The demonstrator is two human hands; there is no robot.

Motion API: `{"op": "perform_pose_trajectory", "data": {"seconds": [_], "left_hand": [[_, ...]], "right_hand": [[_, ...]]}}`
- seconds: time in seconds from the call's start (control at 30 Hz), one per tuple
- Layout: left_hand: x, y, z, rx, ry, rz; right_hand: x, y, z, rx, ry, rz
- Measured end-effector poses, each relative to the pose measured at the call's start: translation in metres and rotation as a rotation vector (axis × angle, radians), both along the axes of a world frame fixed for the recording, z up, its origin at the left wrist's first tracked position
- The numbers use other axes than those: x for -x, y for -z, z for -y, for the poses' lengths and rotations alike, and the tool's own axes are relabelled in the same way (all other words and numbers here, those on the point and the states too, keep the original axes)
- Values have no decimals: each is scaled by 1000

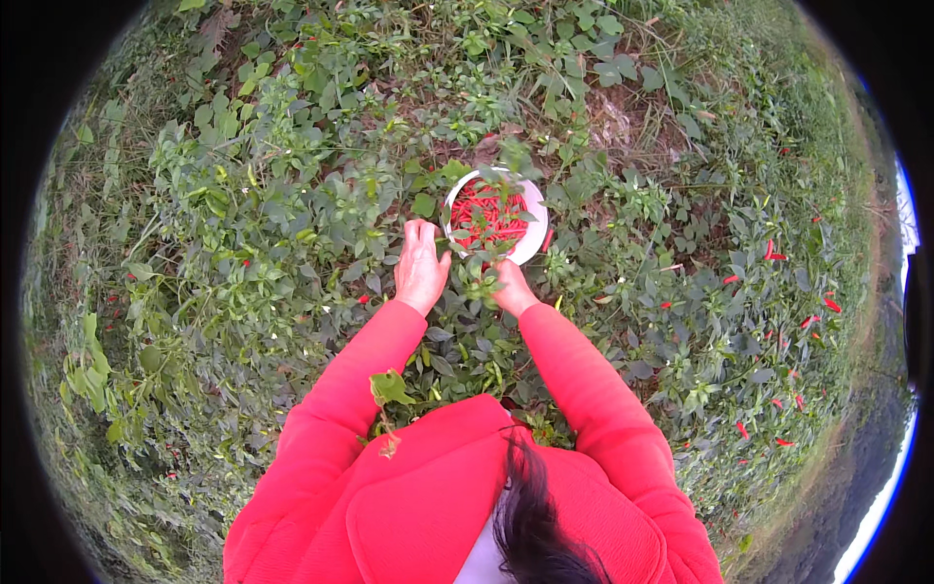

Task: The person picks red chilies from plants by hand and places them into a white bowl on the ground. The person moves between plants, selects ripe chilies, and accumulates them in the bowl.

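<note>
A white bucket [538,217] stands among chili pepper plants in front of me, partly filled with small red chili peppers [503,212]. A leafy chili stem crosses over its mouth. Just left of the bucket is my left hand [421,269], back upward, its thumb apart from the fingers and nothing visible in it. My right hand [515,288] reaches in at the near side of the bucket, close below its rim. Leaves and the hand itself hide its fingers, so a grip cannot be made out.
Dense chili plants [277,175] with green pods surround me. Ripe red chilies [775,252] hang on the plants at the right. Broad-leaved weeds [616,69] and dry grass grow beyond the bucket. A leafy sprig [390,387] lies against my red jacket.
</note>
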State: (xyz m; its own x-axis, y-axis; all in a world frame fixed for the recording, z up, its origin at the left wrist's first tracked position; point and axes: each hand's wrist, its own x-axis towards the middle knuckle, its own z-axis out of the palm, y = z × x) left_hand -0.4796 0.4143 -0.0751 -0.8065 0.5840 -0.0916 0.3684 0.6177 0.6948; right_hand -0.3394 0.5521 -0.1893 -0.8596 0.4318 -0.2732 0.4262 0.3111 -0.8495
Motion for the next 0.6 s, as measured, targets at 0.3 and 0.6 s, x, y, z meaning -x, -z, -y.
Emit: {"op": "perform_pose_trajectory", "data": {"seconds": [0.3,0.6], "left_hand": [[-11,65,15,187,365,569],[9,41,34,95,581,779]], "right_hand": [[-8,-44,15,586,203,193],[-9,-51,28,685,112,196]]}}
